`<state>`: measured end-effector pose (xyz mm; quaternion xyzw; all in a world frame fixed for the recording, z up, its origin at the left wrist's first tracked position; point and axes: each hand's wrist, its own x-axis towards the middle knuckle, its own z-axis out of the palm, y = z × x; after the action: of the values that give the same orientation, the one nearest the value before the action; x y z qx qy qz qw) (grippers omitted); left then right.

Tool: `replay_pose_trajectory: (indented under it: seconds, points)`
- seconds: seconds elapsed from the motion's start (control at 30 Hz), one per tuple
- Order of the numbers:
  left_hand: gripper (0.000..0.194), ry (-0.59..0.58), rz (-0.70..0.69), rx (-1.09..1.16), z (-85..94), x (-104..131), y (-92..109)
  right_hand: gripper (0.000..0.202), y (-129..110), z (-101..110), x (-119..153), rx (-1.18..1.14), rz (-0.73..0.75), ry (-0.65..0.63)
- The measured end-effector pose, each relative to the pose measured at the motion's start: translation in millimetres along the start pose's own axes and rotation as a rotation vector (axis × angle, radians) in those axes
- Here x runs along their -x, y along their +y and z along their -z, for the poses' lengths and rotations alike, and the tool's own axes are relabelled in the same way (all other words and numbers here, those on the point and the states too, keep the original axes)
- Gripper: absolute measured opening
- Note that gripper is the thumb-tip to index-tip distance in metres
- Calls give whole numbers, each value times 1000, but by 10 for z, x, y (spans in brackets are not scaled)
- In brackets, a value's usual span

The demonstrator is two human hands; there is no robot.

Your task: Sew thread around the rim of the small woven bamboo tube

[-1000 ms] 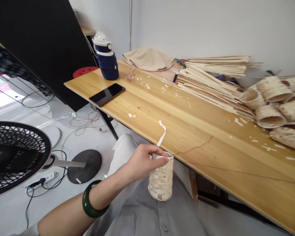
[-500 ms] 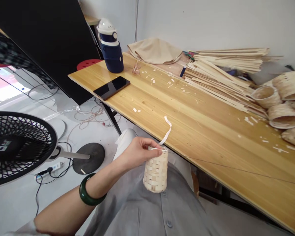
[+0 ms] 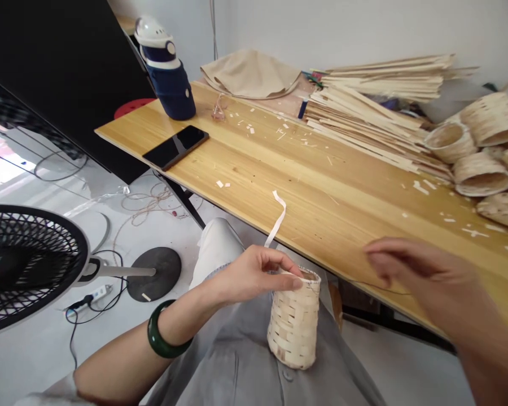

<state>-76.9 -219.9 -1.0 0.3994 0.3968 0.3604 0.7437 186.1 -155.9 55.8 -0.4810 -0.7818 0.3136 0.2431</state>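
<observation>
Pale wood makes up the table [image 3: 322, 208], whose near edge slants down past both hands; beyond them, against the wall [image 3: 342, 28], lie a pile of thin strips [image 3: 364, 127] and, farther off on the right hand's side, some rough tubes [image 3: 482, 175]. Just to the right of the left hand [image 3: 254, 276], and in its grasp, is a small woven basket [image 3: 294, 327], thumb outside the rim and fingers reaching over into the mouth. Its long axis runs nearly upright, mouth toward the table edge and base down by the grey shirt [image 3: 258, 366]. With the left hand on the rim, the right hand [image 3: 432, 276] is the farther one, well apart from the basket on its other side and about level with the mouth. Its fingers are curled but blurred, near a thin thread [image 3: 381, 288]; whether they grip it, I cannot tell. A loose white ribbon [image 3: 278, 223] rises just beyond the left hand onto the table.
</observation>
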Motion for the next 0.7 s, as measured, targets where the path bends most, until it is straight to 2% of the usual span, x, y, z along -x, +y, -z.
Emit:
replay_pose_trajectory:
  seconds: [0.1,0.2,0.43,0.7]
  points:
    - [14,-41,-8,-11,27,25,-2,16,-202,-308,-12,-96,53,-289]
    - [15,-76,-16,-4,54,26,-31,17,-336,-416,-28,-125,49,-421]
    - [18,-91,-46,-64,71,16,-42,24,-272,-334,-50,-79,38,-546]
    - [15,-131,-57,-78,51,-4,6,25,-259,-295,-110,-155,32,-624]
